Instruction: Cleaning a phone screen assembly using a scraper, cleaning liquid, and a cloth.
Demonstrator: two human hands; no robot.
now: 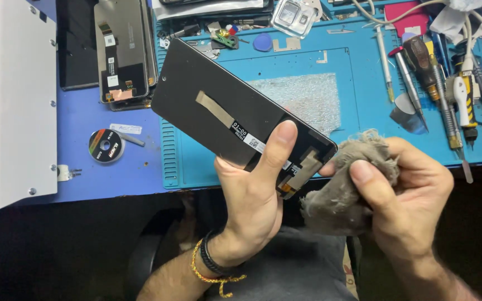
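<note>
My left hand (255,192) grips the lower end of a black phone display panel (207,103), back side up, thumb pressed on it near a white label. A tan flex ribbon runs along the panel's back. The panel tilts up and to the left over a blue work mat (364,139). My right hand (405,189) holds a frayed grey-brown cloth (344,181) bunched against the panel's lower right corner.
Two more display panels (124,50) lie at the back left beside a white machine (9,100). A small tape roll (106,145) sits on the blue table. Screwdrivers and tools (442,83) crowd the mat's right side. A clear plastic case (294,15) sits at the back.
</note>
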